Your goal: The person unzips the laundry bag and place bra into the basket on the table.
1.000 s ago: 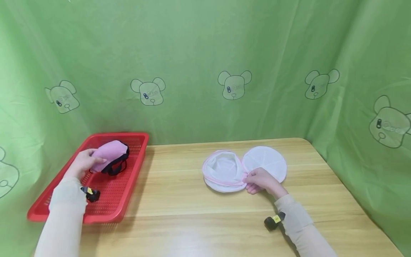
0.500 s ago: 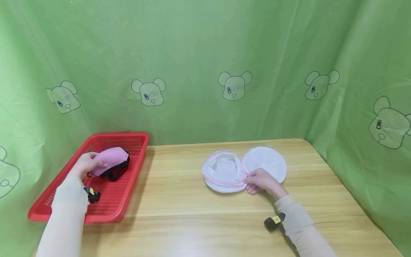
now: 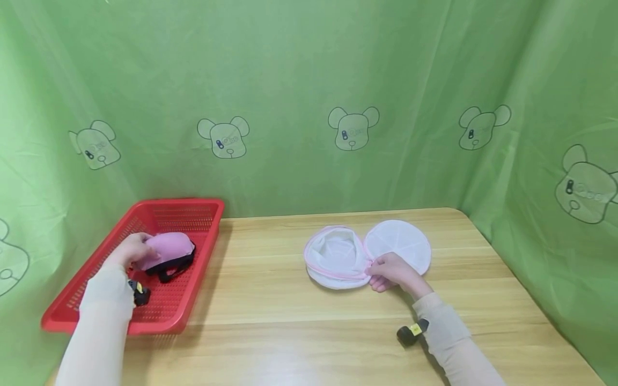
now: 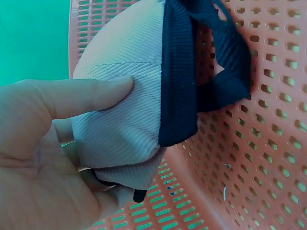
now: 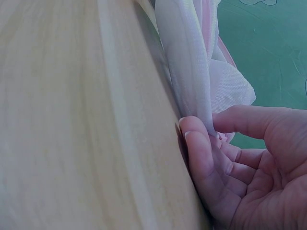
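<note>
A folded pink bra (image 3: pixel 170 245) with a black band and straps is low inside the red basket (image 3: pixel 199 289). My left hand (image 3: pixel 129 249) grips its left side; in the left wrist view the thumb lies across the ribbed cup (image 4: pixel 120 48) and the fingers pass behind it. On the table to the right lies a round white mesh laundry bag (image 3: pixel 338 256) with a pink zip edge, its lid (image 3: pixel 403 241) folded out to the right. My right hand (image 3: pixel 393 271) pinches the bag's edge beside the lid, as the right wrist view also shows on the mesh (image 5: pixel 184 52).
The basket has perforated sides and stands at the left end of the wooden table (image 3: pixel 270 321). A green curtain (image 3: pixel 289 177) with printed bear heads hangs behind and along both sides. Each wrist wears a small black camera (image 3: pixel 410 333).
My left hand has lowered the bra deeper into the basket, and the bra has tilted flatter with its straps sinking. My right hand and the laundry bag have not moved.
</note>
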`<state>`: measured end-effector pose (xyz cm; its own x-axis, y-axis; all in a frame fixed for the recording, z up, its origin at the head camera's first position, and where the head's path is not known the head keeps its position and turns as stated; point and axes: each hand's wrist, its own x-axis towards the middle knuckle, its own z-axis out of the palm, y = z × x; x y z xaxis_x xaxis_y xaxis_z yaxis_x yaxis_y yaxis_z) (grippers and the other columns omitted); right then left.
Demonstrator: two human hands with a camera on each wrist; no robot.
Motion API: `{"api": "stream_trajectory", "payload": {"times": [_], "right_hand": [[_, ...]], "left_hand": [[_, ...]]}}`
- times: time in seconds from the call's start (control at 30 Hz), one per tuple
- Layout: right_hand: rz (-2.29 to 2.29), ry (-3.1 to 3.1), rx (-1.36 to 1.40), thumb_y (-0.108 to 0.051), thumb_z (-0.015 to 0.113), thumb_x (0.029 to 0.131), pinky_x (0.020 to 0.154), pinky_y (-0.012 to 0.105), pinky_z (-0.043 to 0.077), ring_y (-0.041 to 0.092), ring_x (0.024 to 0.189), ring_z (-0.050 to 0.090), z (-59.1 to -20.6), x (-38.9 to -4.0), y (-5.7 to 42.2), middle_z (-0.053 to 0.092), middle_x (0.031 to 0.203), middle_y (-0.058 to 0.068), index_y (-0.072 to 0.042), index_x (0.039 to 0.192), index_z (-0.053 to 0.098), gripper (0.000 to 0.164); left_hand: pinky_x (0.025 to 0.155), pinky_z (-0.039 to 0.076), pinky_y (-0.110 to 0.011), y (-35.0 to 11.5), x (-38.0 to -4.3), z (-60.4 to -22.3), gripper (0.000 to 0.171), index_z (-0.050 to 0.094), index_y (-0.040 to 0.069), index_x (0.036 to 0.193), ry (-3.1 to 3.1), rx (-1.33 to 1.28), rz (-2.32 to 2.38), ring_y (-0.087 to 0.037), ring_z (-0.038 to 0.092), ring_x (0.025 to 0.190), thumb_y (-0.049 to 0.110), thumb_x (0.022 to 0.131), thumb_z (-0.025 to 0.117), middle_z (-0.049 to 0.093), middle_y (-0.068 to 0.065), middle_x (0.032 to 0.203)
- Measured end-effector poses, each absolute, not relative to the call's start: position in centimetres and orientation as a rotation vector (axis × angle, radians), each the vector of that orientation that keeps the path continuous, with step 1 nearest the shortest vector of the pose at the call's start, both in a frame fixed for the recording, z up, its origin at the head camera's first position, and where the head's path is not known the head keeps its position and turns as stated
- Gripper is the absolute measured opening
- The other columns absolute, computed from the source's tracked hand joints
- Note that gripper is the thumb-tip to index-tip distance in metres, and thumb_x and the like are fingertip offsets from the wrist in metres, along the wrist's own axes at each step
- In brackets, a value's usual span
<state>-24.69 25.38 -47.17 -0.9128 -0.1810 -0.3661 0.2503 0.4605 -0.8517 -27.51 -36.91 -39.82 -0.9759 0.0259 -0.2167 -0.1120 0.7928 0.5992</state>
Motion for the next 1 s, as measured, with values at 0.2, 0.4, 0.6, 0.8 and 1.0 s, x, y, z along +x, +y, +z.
{"api": "stream_trajectory", "payload": {"times": [0.2, 0.4, 0.6, 0.8, 1.0], "right_hand": [[-1.444, 2.301, 0.068, -0.012, 0.065, 0.089, 0.054, 0.027, 0.06, 0.011, 0.054, 0.064, -47.17, -24.74, 25.4, 0.066, 0.066, 0.007, 0.004, 0.086, 0.061, 0.017], [-1.442, 2.309, 0.054, -0.012, 0.065, 0.09, 0.053, 0.027, 0.06, 0.011, 0.054, 0.063, -47.12, -24.67, 25.36, 0.067, 0.066, 0.007, 0.005, 0.086, 0.061, 0.018], [-1.436, 2.319, 0.057, -0.012, 0.064, 0.09, 0.054, 0.027, 0.06, 0.011, 0.054, 0.064, -47.2, -24.72, 25.37, 0.067, 0.067, 0.007, 0.005, 0.087, 0.061, 0.018], [-1.443, 2.315, 0.056, -0.012, 0.064, 0.09, 0.054, 0.027, 0.06, 0.011, 0.054, 0.064, -47.32, -24.81, 25.42, 0.067, 0.066, 0.007, 0.005, 0.087, 0.061, 0.017], [-1.444, 2.312, 0.055, -0.012, 0.064, 0.089, 0.054, 0.027, 0.06, 0.011, 0.054, 0.064, -47.24, -24.77, 25.4, 0.067, 0.067, 0.007, 0.005, 0.088, 0.061, 0.017]], "left_hand": [[0.053, 0.054, -0.033, -36.36, -27.01, -39.59, 0.066, 0.034, -0.022, 0.13, 2.726, -0.081, 0.951, -0.019, 0.057, 0.066, 0.007, 0.081, 0.068, 0.046, -0.041, 0.114], [0.061, 0.056, -0.03, -36.25, -26.83, -39.39, 0.066, 0.037, -0.024, 0.127, 2.734, -0.008, 0.899, -0.026, 0.061, 0.076, 0.005, 0.078, 0.07, 0.05, -0.041, 0.11], [0.071, 0.048, -0.025, -36.37, -26.92, -39.36, 0.059, 0.045, -0.023, 0.123, 2.785, 0.034, 0.837, -0.034, 0.057, 0.092, 0.003, 0.075, 0.069, 0.056, -0.037, 0.107], [0.07, 0.049, -0.024, -36.43, -26.97, -39.4, 0.058, 0.045, -0.023, 0.123, 2.78, 0.018, 0.855, -0.032, 0.057, 0.091, 0.002, 0.076, 0.068, 0.057, -0.036, 0.106], [0.069, 0.05, -0.026, -36.43, -26.83, -39.38, 0.057, 0.043, -0.022, 0.126, 2.75, -0.023, 0.899, -0.03, 0.057, 0.089, 0.001, 0.079, 0.066, 0.055, -0.036, 0.108]]}}
